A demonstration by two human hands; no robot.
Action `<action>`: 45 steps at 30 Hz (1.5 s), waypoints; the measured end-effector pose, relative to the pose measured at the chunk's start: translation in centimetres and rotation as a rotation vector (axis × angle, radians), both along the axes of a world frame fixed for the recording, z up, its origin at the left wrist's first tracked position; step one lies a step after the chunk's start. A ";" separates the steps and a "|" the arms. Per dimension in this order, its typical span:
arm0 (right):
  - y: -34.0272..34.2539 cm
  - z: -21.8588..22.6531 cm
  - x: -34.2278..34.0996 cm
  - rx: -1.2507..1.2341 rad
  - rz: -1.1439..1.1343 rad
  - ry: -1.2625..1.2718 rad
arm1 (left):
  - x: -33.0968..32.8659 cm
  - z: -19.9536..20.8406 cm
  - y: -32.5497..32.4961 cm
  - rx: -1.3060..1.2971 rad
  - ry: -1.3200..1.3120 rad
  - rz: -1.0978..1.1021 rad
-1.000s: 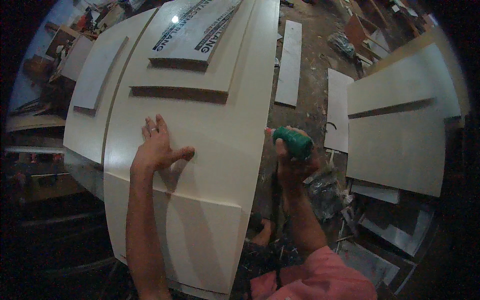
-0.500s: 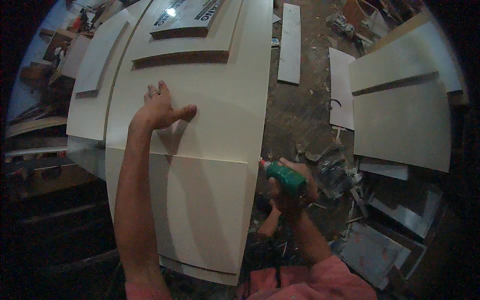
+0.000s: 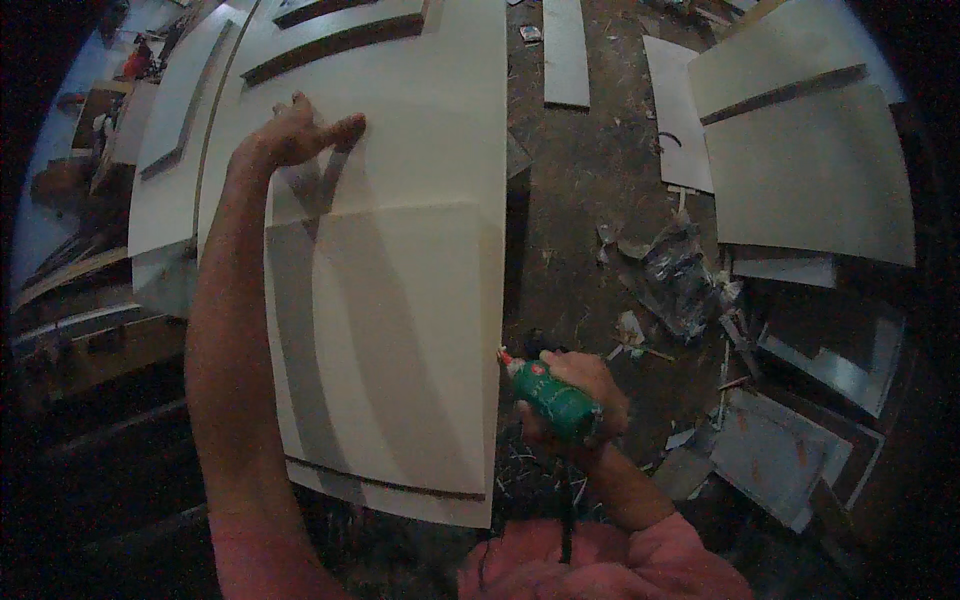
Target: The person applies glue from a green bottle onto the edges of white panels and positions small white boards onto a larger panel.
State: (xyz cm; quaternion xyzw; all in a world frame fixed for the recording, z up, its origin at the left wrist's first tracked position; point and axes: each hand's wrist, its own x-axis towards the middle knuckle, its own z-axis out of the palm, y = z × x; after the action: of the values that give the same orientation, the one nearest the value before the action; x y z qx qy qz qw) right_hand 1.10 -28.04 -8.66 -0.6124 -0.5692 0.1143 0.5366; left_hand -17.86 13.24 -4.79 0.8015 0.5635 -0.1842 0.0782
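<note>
My right hand (image 3: 597,388) is wrapped round a green squeeze bottle (image 3: 553,400) with a red nozzle. The bottle is tilted, its tip at the right edge of a long cream panel (image 3: 425,150). Whether anything comes out of the tip is too small to tell. Out on the same panel rests my left hand (image 3: 292,138), fingers spread and thumb stretched to the right, holding nothing. A smaller cream board (image 3: 425,340) lies flat on the near part of the panel, below my left hand, with shadows of my arm across it.
More boards lie stacked on the far end of the panel, and another narrow board (image 3: 190,105) is at the left. Cream boards (image 3: 810,170) lean on the right. Crumpled clear plastic (image 3: 680,285) and scraps litter the floor, near a loose white strip (image 3: 566,55).
My right hand has brought the bottle nearer to me along the panel's right edge. The left hand stays at its place on the panel, while the whole view has shifted.
</note>
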 end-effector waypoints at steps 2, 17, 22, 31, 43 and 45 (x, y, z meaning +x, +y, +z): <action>-3.5 -1.5 -0.3 -0.121 0.099 -0.103 | -1.9 -0.4 2.7 -0.047 0.127 -0.170; -15.3 -2.8 -5.8 -0.151 0.286 0.047 | -1.7 -4.3 8.1 0.033 0.084 -0.566; -17.5 -0.9 -7.0 -0.045 0.307 0.369 | -5.0 0.7 12.7 0.001 0.153 -0.527; -23.0 -2.6 -8.4 -0.117 0.422 0.481 | -1.5 1.7 9.1 0.090 0.315 -0.841; -35.0 -12.1 -3.8 0.287 -0.684 2.049 | -5.5 2.8 10.7 0.297 0.308 -1.009; -36.3 -12.8 -3.4 0.368 -0.846 2.073 | -5.4 2.2 10.0 0.369 0.426 -0.804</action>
State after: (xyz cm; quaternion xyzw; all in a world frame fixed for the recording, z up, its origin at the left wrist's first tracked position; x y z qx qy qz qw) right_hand -2.33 -64.32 -21.50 -0.2777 0.3939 0.2901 0.8268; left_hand -23.29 23.28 -2.55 0.9006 0.2360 -0.2566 -0.2595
